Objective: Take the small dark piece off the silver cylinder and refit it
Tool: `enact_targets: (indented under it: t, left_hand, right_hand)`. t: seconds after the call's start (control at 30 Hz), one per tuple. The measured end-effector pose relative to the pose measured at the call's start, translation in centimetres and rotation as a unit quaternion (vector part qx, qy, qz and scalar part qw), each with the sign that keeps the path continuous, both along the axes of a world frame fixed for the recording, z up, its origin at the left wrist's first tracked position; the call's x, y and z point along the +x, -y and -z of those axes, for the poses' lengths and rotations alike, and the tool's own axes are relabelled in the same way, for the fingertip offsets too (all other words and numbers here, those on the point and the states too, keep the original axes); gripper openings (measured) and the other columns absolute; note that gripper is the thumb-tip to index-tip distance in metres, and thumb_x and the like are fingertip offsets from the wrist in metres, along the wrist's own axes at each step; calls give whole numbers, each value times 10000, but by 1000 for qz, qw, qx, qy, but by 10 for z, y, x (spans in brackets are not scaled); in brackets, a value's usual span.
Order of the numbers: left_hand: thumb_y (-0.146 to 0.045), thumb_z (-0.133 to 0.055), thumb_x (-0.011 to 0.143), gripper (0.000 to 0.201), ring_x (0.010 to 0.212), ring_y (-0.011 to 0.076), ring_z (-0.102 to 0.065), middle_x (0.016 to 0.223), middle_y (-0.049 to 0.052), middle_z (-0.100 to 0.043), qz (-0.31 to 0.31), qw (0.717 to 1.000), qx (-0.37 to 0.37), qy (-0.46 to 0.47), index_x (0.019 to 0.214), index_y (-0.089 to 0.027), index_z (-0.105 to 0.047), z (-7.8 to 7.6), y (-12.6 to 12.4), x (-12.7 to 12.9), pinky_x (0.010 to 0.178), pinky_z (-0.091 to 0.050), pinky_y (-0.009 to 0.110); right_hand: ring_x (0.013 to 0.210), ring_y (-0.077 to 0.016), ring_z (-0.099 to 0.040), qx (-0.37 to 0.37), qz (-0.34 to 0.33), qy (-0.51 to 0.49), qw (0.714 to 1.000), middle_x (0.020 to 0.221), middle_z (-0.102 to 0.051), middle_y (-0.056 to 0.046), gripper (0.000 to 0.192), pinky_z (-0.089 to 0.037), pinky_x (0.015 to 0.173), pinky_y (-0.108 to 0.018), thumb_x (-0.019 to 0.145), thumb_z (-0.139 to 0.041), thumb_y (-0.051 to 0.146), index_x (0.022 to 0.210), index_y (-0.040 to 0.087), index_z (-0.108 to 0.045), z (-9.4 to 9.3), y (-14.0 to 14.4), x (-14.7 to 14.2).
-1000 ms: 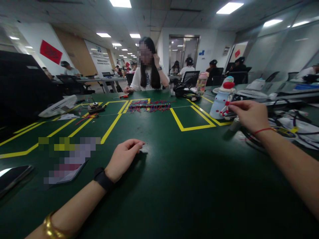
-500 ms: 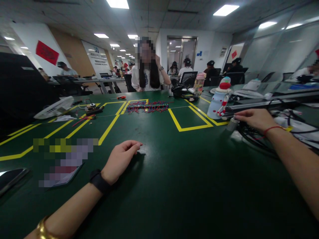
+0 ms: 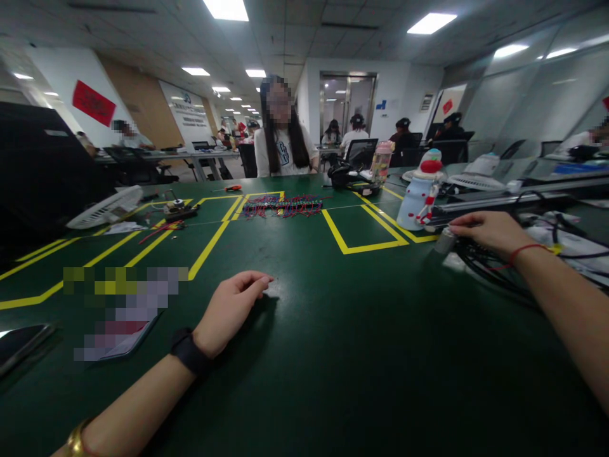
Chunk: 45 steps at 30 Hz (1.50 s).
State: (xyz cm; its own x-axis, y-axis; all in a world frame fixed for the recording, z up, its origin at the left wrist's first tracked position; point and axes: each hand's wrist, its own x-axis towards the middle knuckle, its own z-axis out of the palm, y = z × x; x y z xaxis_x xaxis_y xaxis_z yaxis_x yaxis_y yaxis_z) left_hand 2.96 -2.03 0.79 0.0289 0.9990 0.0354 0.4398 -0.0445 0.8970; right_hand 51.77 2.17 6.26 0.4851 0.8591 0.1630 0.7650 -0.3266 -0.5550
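My left hand (image 3: 236, 304) rests low over the green table (image 3: 333, 355), thumb and fingers pinched together. A tiny dark speck shows by the fingertips, too small to name. Far to the right, my right hand (image 3: 492, 233) has its thumb and fingers closed at the top of a small silvery cylinder (image 3: 445, 242), which leans slightly at the table surface. Black cables (image 3: 485, 266) lie coiled beneath that hand. Just beyond the cylinder stands a light blue bottle (image 3: 415, 202) with a red and white top.
Bundled red and blue wires (image 3: 283, 205) lie mid-table among yellow tape lines (image 3: 375, 245). To the left are a white fan (image 3: 107, 208), a partly blurred flat item (image 3: 128, 339) and a phone (image 3: 23, 346). A person (image 3: 285, 143) sits opposite; a pink bottle (image 3: 382, 162) stands farther back.
The person opposite has lowered a raised hand from beside the head. In my right hand the silvery cylinder has tilted a little. My left hand has hardly moved.
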Motion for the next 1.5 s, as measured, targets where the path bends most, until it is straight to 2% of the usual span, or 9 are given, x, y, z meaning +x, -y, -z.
enact_targets:
  t: [0.23,0.6,0.77,1.03,1.2,1.3,1.4,1.5]
  left_hand:
    - [-452,-569,737,330,642,148,-508,718,10,-603,0,1000,6,2,893,-179,-669,-2,0,0,593,-366,250]
    - [-448,-577,729,325,623,143,-505,722,12,-608,-5,1000,7,7,889,-183,-677,0,0,0,574,-365,244]
    - [-441,-563,748,320,645,145,-507,732,15,-603,0,1000,5,0,905,-182,-669,0,-1,-1,586,-372,246]
    - [-458,-577,722,344,647,155,-523,728,19,-620,-12,1000,4,1,893,-177,-678,-5,2,2,599,-382,257]
    - [-450,-573,735,328,645,148,-519,724,11,-610,-9,1000,6,1,893,-181,-675,-4,1,1,600,-379,256]
    - [-453,-563,750,330,657,148,-518,731,10,-606,-1,1000,7,2,912,-186,-669,-1,1,-1,603,-377,254]
    - [-449,-559,757,328,674,150,-517,749,16,-609,0,1000,6,-2,917,-184,-667,0,1,-2,607,-376,252]
    - [-444,-560,757,324,684,153,-519,754,18,-610,1,1000,14,-7,915,-184,-669,0,1,-1,616,-378,252]
  right_hand:
    - [680,-120,-498,13,7,-111,994,887,-645,-90,379,-349,615,-274,632,-698,299,972,137,-666,6,-1,5]
    - [732,-151,-571,1,29,-189,981,889,-651,-101,392,-391,606,-276,586,-726,309,941,159,-656,11,-4,6]
    - [740,-145,-586,8,42,-184,982,870,-645,-93,380,-414,623,-267,606,-721,346,924,151,-652,11,-5,4]
    - [778,-137,-592,-9,22,-176,984,926,-652,-57,295,-426,650,-263,654,-675,286,937,202,-671,9,-4,2]
    - [718,-146,-588,-12,18,-168,986,871,-649,-84,437,-438,629,-273,562,-747,351,940,156,-648,11,-4,6]
    - [673,-137,-569,-24,0,-113,993,841,-646,-82,499,-427,616,-275,500,-780,351,931,143,-635,13,-6,8]
    - [660,-143,-561,-35,-9,-51,998,819,-643,-84,502,-415,608,-280,451,-799,310,886,141,-615,14,-8,8]
    - [631,-147,-556,-35,-8,-36,999,810,-644,-90,471,-413,585,-283,455,-793,285,855,147,-587,13,-7,5]
